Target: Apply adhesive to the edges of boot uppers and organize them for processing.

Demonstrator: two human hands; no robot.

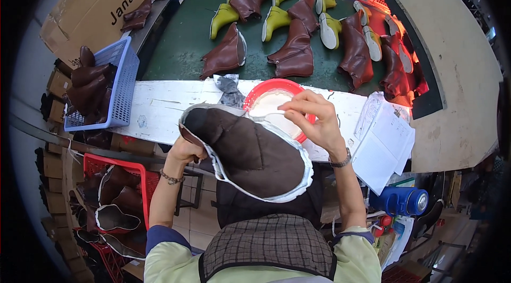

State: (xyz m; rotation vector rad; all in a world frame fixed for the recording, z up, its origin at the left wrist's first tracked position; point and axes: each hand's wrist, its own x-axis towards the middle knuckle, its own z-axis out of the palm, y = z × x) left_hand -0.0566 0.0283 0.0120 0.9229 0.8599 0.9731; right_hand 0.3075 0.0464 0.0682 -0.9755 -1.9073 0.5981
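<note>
My left hand [187, 150] is closed around the narrow end of a dark brown boot upper [250, 155], tilted so its open underside faces up, with a whitish edge all round. Between the fingertips of my right hand [314, 118] is a slim white brush [274, 113], its far end by the upper's top edge. Its bristles are hard to make out. Just beyond the upper stands a red bowl [266, 85] of white, creamy liquid, partly hidden by my right hand. A crumpled grey bag [229, 87] lies left of the bowl.
Brown boot uppers [291, 51] and yellow-green shoe lasts [276, 21] lie on a green conveyor belt [175, 43] leading to a red-lit opening [402, 54]. Blue [123, 86] and red baskets [114, 159] of uppers stand left. Papers [380, 144] and a blue flask [399, 200] are right.
</note>
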